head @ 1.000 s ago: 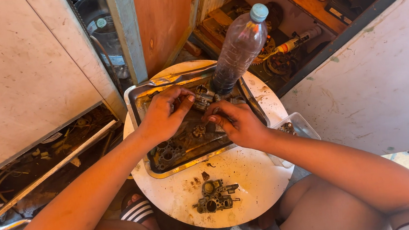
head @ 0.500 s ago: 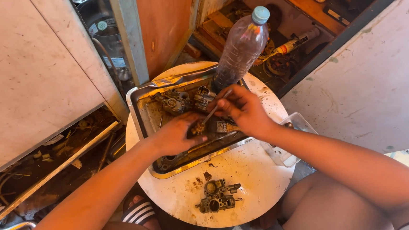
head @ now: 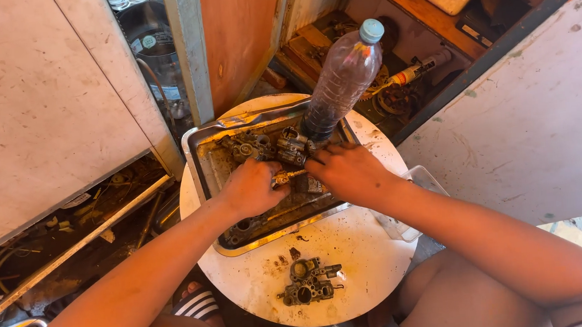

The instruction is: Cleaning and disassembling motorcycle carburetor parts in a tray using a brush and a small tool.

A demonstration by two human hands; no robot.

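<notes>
Head view: you look straight down on a round white table (head: 352,261) with a metal tray (head: 198,156) on its far half.
Left hand: your left hand (head: 252,187) lies over the middle of the tray, fingers curled down on a small brass-coloured part (head: 290,176); it grips one end of it.
Right hand: your right hand (head: 350,173) meets the left from the other side, fingertips pinched on the same part's other end. Both hands are clenched on it, knuckles up.
Part: it sits between your two hands, just above the tray floor; its shape is mostly hidden by your fingers.
Tray: grimy, with dark liquid and several carburettor pieces (head: 262,145) heaped at its far end, just beyond your knuckles.
Bottle: a clear plastic bottle (head: 340,85) with a pale blue cap stands in the tray's far right corner, tilted away from you, near your right hand.
Carburettor: a whole carburettor body (head: 310,285) lies on the bare table near you, well apart from both hands.
Table edge: a clear plastic tub (head: 422,181) pokes out beside your right forearm.
</notes>
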